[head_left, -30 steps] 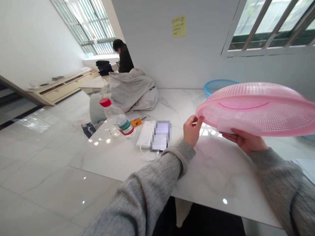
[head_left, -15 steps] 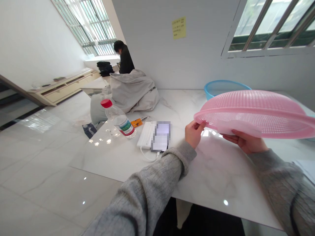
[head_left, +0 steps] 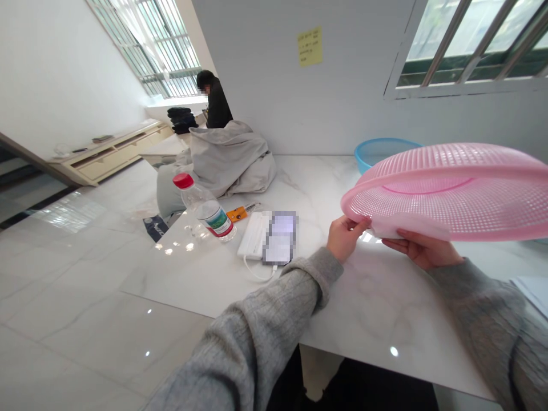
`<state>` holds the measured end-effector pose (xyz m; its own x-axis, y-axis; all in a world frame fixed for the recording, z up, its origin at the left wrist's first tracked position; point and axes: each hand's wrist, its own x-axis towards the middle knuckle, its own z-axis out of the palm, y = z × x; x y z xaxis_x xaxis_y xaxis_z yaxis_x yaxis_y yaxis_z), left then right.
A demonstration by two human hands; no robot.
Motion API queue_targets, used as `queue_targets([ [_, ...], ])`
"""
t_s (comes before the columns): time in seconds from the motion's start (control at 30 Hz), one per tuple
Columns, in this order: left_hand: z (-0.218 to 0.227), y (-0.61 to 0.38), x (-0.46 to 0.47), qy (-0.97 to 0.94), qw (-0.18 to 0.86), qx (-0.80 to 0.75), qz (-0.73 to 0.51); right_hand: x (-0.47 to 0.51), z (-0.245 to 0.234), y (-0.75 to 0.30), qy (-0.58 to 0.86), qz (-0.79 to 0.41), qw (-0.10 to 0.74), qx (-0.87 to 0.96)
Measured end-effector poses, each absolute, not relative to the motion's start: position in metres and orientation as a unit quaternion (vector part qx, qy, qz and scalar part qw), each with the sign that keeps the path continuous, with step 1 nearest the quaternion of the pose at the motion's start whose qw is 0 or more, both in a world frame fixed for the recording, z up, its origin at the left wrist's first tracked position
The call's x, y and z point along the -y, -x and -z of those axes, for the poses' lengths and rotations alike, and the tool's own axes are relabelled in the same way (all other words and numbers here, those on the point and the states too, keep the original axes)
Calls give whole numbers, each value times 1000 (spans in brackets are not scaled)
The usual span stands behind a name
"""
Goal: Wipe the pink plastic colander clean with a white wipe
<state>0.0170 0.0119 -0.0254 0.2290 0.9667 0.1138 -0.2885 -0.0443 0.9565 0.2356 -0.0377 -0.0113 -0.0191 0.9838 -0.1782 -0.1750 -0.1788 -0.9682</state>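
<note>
A pink plastic colander basket (head_left: 445, 171) is held up on its side above the table at the right, its meshed inside partly facing me. My left hand (head_left: 345, 237) pinches the near left end of its rim between thumb and fingers. Against the lower rim lies a thin pale sheet (head_left: 413, 227), perhaps a cloth or tissue. My right hand (head_left: 428, 248) grips that sheet and the rim, thumb above and fingers beneath. Just behind the colander stands a light blue plastic basin (head_left: 372, 154), partly hidden by it.
On the white marble-patterned table (head_left: 368, 325) are a red-capped bottle (head_left: 209, 211), an orange packet (head_left: 238, 214), a white power bank (head_left: 252, 237) cabled to a phone (head_left: 279, 237), and a heap of grey cloth (head_left: 233, 160). A person (head_left: 218, 103) in black is farther back.
The colander has tipped up and shifted slightly right, showing more of its inside. My left hand has moved a little right with the rim; my right hand has slid slightly left.
</note>
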Motion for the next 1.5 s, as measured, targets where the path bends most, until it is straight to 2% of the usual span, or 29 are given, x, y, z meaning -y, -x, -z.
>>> queue_targets([
  [0.5, 26, -15, -10, -536, 592, -334, -501, 33, 19, -242, 493, -608, 472, 406],
  [0.73, 27, -18, -10, -564, 566, -365, -478, 28, 21, -239, 488, -618, 490, 373],
  [0.9, 18, -19, -8, -538, 634, -292, -473, 29, 12, -239, 484, -609, 497, 384],
  [1.03, 9, -17, -2, -503, 703, -288, -412, 37, 5, -231, 478, -614, 488, 397],
  [1.27, 6, -11, 0, -545, 648, -305, -437, 38, 11, -228, 453, -644, 454, 416],
  [1.5, 5, -7, -3, -560, 605, -328, -461, 30, 18, -239, 450, -633, 468, 422],
])
